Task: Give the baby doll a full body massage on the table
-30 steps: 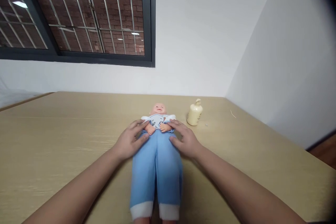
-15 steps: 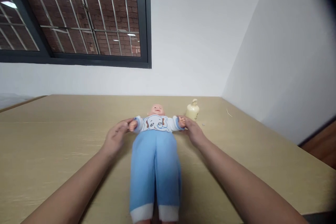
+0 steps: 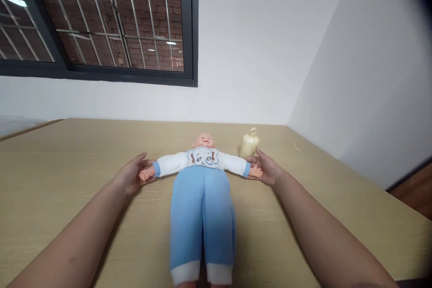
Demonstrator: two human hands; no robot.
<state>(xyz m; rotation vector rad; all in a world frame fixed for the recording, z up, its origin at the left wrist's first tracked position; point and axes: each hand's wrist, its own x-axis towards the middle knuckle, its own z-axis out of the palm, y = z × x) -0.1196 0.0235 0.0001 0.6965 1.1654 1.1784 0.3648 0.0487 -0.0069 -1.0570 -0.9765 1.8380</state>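
Left hand and right hand well apart, forearms reaching forward, both loosely open and cupped, thumbs raised, fingers under the ends of the doll's outstretched arms; doll face-up on worktop between them; cream bottle just behind right hand's fingers

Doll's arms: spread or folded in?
Spread: the doll lies on its back, white sleeves stretched to either side, one doll hand at the person's left hand, the other at the right hand.
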